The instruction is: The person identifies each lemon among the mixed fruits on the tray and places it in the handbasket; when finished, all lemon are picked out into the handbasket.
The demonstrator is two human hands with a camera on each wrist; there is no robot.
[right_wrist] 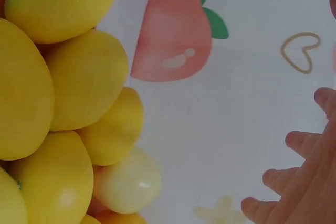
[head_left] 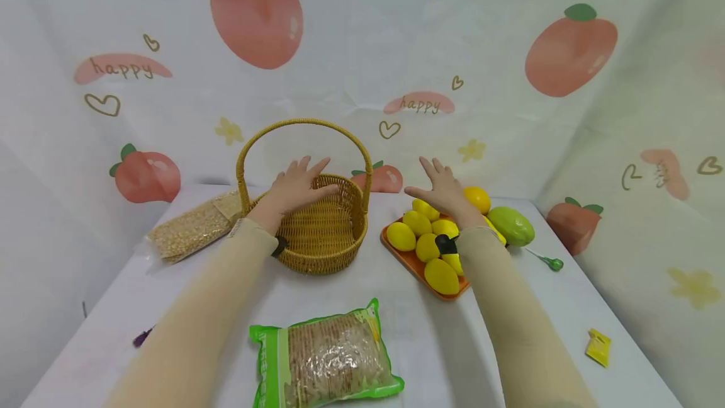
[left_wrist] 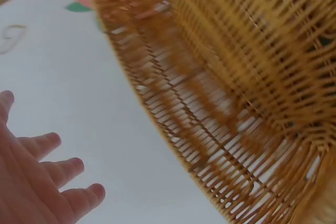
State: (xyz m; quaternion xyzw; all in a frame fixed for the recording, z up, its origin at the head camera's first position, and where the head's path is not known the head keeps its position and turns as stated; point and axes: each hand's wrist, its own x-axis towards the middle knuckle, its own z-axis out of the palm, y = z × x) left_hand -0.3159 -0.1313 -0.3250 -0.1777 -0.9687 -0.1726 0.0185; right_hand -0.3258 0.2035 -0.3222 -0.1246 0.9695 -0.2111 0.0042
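My left hand (head_left: 294,191) is held with fingers spread over a wicker basket (head_left: 317,235) with a tall arched handle. In the left wrist view, the fingers (left_wrist: 63,171) stay apart from the basket's woven wall (left_wrist: 178,93). My right hand (head_left: 444,195) is also spread, raised over an orange tray (head_left: 409,264) piled with yellow lemons (head_left: 417,223). In the right wrist view, its fingers (right_wrist: 302,142) hold nothing, and the lemons (right_wrist: 86,80) lie to the left, apart from them. My right forearm hides part of the tray.
A green-edged bag of brown noodle-like food (head_left: 337,357) lies at the front. Behind left is a clear bag of pale grains (head_left: 192,232). At right are an orange (head_left: 477,199), a green oblong fruit (head_left: 511,225), a small green-headed item (head_left: 554,264) and a yellow packet (head_left: 598,348).
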